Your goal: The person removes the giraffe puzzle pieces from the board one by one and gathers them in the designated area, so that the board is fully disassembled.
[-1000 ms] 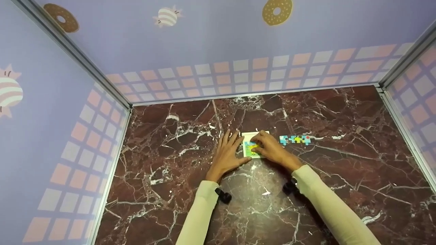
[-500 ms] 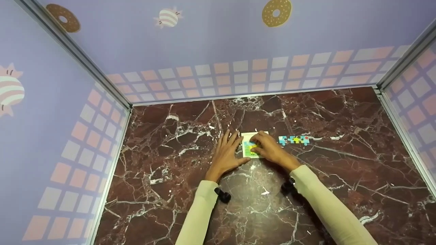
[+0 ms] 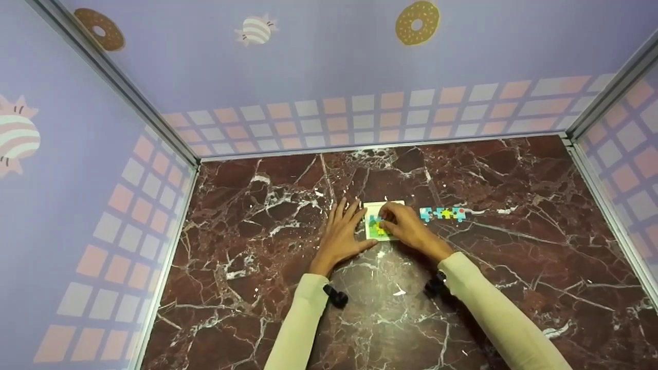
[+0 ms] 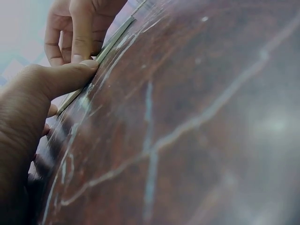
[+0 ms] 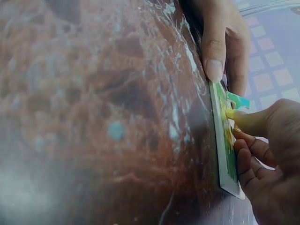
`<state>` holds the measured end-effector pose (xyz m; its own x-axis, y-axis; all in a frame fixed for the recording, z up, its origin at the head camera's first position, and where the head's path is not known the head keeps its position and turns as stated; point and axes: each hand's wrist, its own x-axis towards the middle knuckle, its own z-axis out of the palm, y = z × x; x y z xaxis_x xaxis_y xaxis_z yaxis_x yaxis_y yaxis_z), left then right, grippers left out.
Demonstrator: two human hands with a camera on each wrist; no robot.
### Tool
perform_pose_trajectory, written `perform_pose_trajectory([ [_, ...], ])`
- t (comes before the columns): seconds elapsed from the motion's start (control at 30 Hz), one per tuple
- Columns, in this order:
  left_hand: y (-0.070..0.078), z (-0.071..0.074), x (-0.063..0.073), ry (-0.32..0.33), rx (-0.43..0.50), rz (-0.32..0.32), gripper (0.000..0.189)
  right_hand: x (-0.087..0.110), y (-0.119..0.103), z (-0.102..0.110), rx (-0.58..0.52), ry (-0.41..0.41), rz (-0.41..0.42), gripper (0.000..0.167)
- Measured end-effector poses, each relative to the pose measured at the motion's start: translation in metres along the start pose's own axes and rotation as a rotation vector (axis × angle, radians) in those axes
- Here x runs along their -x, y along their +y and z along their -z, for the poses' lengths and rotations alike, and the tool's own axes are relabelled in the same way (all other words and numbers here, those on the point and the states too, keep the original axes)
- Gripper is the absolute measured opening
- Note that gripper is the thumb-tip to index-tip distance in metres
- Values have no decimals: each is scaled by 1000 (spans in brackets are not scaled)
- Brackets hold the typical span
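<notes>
A small white-rimmed puzzle board [image 3: 371, 206] lies on the table between both hands, its picture green, blue and yellow. My left hand [image 3: 340, 231] lies with fairly straight fingers along the board's left side; its thumb touches the near left corner. Over the right part of the board, my right hand [image 3: 407, 225] pinches a turquoise-and-yellow puzzle piece [image 5: 239, 101]. In the right wrist view this piece stands tilted up from the board, with the thumb on its yellow part. The right hand covers much of the picture in the head view.
To the right of the board, several loose blue and yellow puzzle pieces [image 3: 445, 214] lie in a row. The table [image 3: 247, 308] is dark red with white veins. Patterned lilac panels [image 3: 329, 61] stand at the back and both sides.
My right fingers have tilted a puzzle piece up from the board's picture, which looked flatter before. The left hand stays by the board. The head view has shifted slightly.
</notes>
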<state>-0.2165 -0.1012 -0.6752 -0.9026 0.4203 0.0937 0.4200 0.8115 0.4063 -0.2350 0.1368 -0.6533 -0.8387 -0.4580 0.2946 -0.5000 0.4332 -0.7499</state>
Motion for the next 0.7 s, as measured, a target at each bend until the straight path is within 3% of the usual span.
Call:
perform_pose_trajectory([
  [0.23,-2,-1,1,6,-16,-20,96,2,-3,-3,-29,23,-48,8],
  [0.53,-4,-1,2,11,-20,-32,96,8,0,-5,-71,103,14,8],
  [0.7,-2,-1,1,7,0,-25,97,18,2,4,-97,168,4,9],
])
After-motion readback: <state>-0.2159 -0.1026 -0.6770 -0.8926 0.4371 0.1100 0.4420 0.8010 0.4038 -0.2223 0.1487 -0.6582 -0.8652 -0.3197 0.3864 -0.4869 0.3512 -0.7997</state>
